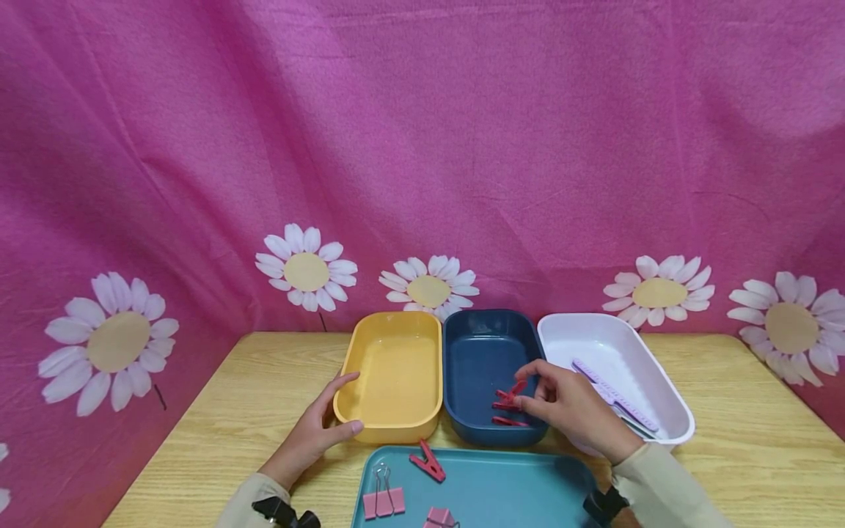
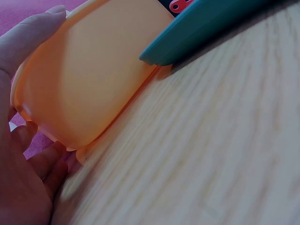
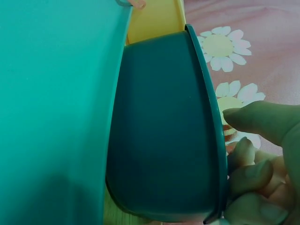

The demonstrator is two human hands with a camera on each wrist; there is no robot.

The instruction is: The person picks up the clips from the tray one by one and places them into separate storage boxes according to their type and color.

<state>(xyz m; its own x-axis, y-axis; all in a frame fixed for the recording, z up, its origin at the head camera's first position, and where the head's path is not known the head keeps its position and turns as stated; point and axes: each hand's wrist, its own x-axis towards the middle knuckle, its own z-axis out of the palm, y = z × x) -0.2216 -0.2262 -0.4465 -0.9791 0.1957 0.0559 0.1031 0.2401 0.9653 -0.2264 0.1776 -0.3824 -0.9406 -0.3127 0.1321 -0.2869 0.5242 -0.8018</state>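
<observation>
My right hand [image 1: 564, 403] is over the near end of the dark blue bin [image 1: 491, 320], its thumb and fingertips pinching a red clothespin [image 1: 518, 389]. Beneath it, other red clothespins [image 1: 508, 421] lie on the bin floor. In the right wrist view, the bin's outer wall [image 3: 164, 126] hides most of the clothespin. My left hand [image 1: 320, 425] rests at the near left corner of the yellow bin [image 1: 389, 434]; its thumb and forefinger reach over the rim. The left wrist view shows the thumb [image 2: 35, 35] along the rim and other fingers by the outer wall.
A teal tray [image 1: 515, 491] in front carries a red clothespin [image 1: 429, 462] and pink binder clips [image 1: 384, 503]. To the right, a white bin [image 1: 614, 334] contains a lilac ruler [image 1: 614, 396]. The bins stand side by side on a wooden table [image 1: 746, 411] before a pink flowered cloth [image 1: 528, 147].
</observation>
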